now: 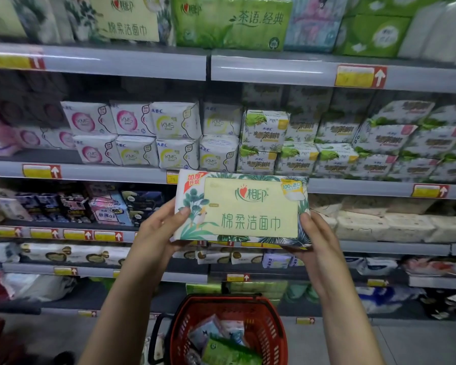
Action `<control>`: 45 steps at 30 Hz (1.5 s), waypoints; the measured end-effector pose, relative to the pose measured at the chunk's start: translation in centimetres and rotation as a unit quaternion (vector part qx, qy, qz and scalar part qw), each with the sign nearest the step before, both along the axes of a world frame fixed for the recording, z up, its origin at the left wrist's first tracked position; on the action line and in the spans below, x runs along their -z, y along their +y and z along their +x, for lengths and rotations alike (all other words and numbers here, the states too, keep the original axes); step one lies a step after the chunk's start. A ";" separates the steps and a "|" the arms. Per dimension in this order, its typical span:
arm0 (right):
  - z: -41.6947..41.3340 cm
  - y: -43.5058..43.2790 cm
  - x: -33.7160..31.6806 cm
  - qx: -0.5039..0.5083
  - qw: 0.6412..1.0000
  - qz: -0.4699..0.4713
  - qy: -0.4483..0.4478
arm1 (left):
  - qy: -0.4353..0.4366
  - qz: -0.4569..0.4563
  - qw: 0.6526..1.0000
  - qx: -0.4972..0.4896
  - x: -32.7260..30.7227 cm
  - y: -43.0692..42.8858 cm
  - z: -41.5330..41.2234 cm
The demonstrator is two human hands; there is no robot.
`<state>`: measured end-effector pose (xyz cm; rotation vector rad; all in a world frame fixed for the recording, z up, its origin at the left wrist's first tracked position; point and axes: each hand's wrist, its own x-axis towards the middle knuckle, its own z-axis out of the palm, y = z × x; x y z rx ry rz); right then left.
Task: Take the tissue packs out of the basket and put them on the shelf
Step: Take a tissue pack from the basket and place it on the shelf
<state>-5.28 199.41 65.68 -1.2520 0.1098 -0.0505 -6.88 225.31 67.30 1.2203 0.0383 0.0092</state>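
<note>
**Tissue pack held level in both hands, matching stock sits top shelf, up-left**

Tissue pack (241, 209) is out of the basket, held up at chest height w/ both hands, in front of the middle shelves.

Near: red basket (228, 330) on the floor between the forearms, directly below the pack. More packs inside, a green one (229, 353) on top, so the job looks partway done.

Hands: left hand (159, 230) clamped on the pack's left short end, thumb over the printed front, fingers behind. Right hand (315, 238) clamped on the right short end and lower right corner, thumb on the edge. Neither is nearer; the grip is symmetric, one hand per end.

Pack: long axis runs left-right, roughly level, right end a touch lower. Printed face points back at the camera, text upright, top edge up.

Far: same-design pack (128, 18) stands on the top shelf (98, 61), well above and left of the held one, beside a green pack (232, 22). It shows the same way round, face out, long axis left-right.

Judgement: likely move is up and left w/ no turn needed, orientation already matches. Whether there's a free gap beside it, can't tell; that row looks full.
</note>
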 end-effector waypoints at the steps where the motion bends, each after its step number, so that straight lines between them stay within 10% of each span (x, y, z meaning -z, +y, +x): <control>1: 0.0 -0.1 -0.1 -0.002 1.000 0.002 -0.004 | -0.005 0.001 1.000 -0.003 0.0 0.0 0.0; 23: 1.9 0.0 -3.6 -0.069 0.995 -0.004 -0.065 | -0.056 0.014 0.993 -0.103 -2.3 0.0 -0.9; 45: 8.5 18.4 -8.3 -0.051 0.989 0.032 -0.137 | -0.153 0.026 0.973 -0.168 -7.7 17.0 6.2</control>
